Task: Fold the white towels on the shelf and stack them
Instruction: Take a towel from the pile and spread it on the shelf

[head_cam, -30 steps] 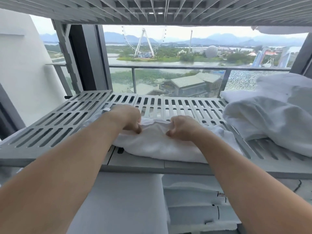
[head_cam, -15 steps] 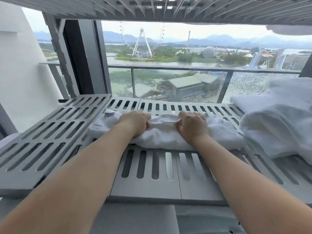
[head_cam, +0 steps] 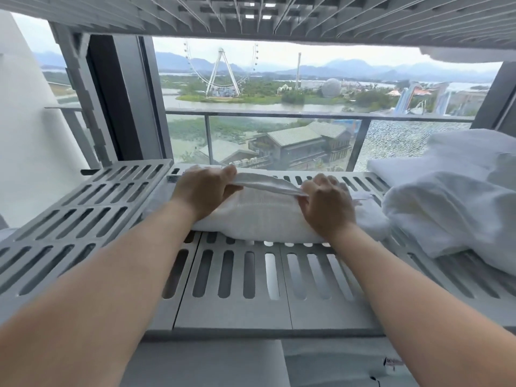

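A white towel [head_cam: 262,216] lies bunched across the middle of the grey slotted shelf [head_cam: 245,277], toward its far side. My left hand [head_cam: 201,192] pinches the towel's upper edge at the left, and my right hand [head_cam: 325,205] pinches the same edge at the right. Between the two hands that edge is stretched into a raised strip. A heap of unfolded white towels [head_cam: 452,202] rests on the right end of the shelf, just right of my right hand.
Another slotted shelf [head_cam: 279,18] hangs close overhead. Behind the shelf is a glass balcony railing [head_cam: 279,115], with a dark door frame [head_cam: 117,101] at the left. More white linen [head_cam: 321,364] shows on the level below.
Both hands have carried the towel farther back on the shelf and lifted its upper edge taut between them. More bare shelf now shows in front of the towel.
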The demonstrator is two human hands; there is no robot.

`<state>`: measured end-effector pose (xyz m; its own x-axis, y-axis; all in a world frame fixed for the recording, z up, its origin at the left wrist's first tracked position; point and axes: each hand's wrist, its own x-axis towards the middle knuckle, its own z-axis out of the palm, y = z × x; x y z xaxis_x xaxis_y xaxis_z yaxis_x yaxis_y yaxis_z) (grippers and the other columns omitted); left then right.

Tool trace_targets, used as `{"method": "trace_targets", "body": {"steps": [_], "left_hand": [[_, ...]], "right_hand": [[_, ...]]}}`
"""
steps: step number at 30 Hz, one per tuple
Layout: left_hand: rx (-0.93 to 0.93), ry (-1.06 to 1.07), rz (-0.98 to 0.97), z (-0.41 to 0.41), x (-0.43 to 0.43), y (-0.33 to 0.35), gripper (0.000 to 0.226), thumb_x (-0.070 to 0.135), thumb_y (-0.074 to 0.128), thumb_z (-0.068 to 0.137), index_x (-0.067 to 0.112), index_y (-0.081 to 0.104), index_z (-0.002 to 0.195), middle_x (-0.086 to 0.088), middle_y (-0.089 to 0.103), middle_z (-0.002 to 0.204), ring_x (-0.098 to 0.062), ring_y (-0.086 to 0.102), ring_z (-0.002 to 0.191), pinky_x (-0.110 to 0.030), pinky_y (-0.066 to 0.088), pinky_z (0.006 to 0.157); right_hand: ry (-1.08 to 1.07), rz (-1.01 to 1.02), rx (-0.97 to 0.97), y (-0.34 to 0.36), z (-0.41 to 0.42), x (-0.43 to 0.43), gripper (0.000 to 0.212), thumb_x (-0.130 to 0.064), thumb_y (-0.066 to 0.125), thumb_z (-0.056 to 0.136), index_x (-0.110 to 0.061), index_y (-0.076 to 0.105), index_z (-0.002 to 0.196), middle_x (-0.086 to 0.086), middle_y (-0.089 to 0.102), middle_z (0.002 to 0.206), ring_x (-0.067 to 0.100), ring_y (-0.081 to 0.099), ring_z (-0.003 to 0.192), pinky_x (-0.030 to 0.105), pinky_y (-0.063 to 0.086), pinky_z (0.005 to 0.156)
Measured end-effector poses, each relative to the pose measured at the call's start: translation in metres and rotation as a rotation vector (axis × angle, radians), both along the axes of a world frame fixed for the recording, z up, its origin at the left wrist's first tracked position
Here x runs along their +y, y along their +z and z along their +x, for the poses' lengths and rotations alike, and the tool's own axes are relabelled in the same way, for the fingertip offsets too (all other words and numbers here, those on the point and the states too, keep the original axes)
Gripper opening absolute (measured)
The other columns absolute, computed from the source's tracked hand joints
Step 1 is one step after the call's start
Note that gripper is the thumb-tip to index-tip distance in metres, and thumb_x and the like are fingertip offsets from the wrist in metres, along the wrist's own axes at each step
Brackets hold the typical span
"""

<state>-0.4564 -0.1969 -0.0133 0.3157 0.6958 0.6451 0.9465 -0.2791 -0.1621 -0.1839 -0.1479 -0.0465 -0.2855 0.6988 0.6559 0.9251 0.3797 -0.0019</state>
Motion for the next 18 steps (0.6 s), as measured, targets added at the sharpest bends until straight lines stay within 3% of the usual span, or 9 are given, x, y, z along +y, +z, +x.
{"method": "trace_targets", "body": {"steps": [3,6,8,12,14,16,18], "left_hand": [[0.067,-0.01,0.068,0.008,-0.03,0.009,0.042,0.048,0.049,0.102,0.008,0.059,0.092,-0.006,0.058,0.058,-0.022,0.056,0.05,-0.045,0.053,0.073],[0.075,0.057,0.064,0.017,-0.067,0.013,0.051,0.055,0.041,0.101,0.009,0.061,0.093,-0.008,0.061,0.061,-0.027,0.062,0.056,-0.041,0.053,0.065],[0.078,0.138,-0.009,0.02,-0.095,0.009,0.055,0.061,0.035,0.1,0.012,0.06,0.096,-0.008,0.064,0.066,-0.029,0.064,0.062,-0.039,0.052,0.062],[0.052,0.222,-0.086,0.024,-0.149,-0.015,0.049,0.06,0.044,0.098,0.015,0.064,0.096,-0.01,0.067,0.077,-0.032,0.063,0.07,-0.039,0.048,0.064],[0.032,0.268,-0.172,0.028,-0.169,-0.027,0.037,0.052,0.053,0.099,0.018,0.066,0.104,-0.008,0.07,0.096,-0.036,0.065,0.085,-0.041,0.048,0.069],[0.03,0.342,-0.264,0.031,-0.183,-0.033,0.026,0.043,0.057,0.098,0.02,0.064,0.106,-0.005,0.068,0.107,-0.035,0.064,0.094,-0.041,0.05,0.074],[0.016,0.386,-0.319,0.031,-0.194,-0.035,0.022,0.041,0.059,0.098,0.02,0.063,0.104,-0.002,0.069,0.106,-0.031,0.066,0.093,-0.041,0.054,0.075]], "right_hand": [[0.043,0.054,-0.001,0.006,0.012,-0.023,0.025,-0.033,0.045,0.099,-0.013,0.06,0.097,0.009,0.069,0.083,0.032,0.066,0.078,0.039,0.046,0.075],[0.043,0.158,-0.047,0.01,0.029,-0.057,0.031,-0.042,0.047,0.099,-0.015,0.058,0.091,0.003,0.065,0.067,0.027,0.065,0.056,0.03,0.044,0.055],[0.072,0.182,-0.117,0.012,0.041,-0.083,0.04,-0.053,0.046,0.097,-0.016,0.058,0.092,-0.001,0.063,0.067,0.024,0.063,0.053,0.028,0.044,0.05],[0.171,0.093,-0.131,0.003,0.056,-0.129,0.043,-0.057,0.06,0.09,-0.015,0.056,0.099,-0.001,0.066,0.078,0.026,0.067,0.062,0.031,0.042,0.053],[0.202,0.001,-0.143,-0.006,0.061,-0.149,0.041,-0.054,0.063,0.088,-0.018,0.056,0.106,-0.002,0.069,0.091,0.028,0.07,0.072,0.033,0.038,0.057],[0.247,-0.07,-0.152,-0.014,0.067,-0.164,0.038,-0.049,0.066,0.088,-0.022,0.057,0.113,-0.005,0.069,0.105,0.028,0.07,0.084,0.034,0.044,0.063],[0.289,-0.129,-0.159,-0.019,0.071,-0.175,0.034,-0.041,0.067,0.086,-0.024,0.059,0.114,-0.004,0.066,0.112,0.028,0.067,0.094,0.036,0.049,0.07]]}}
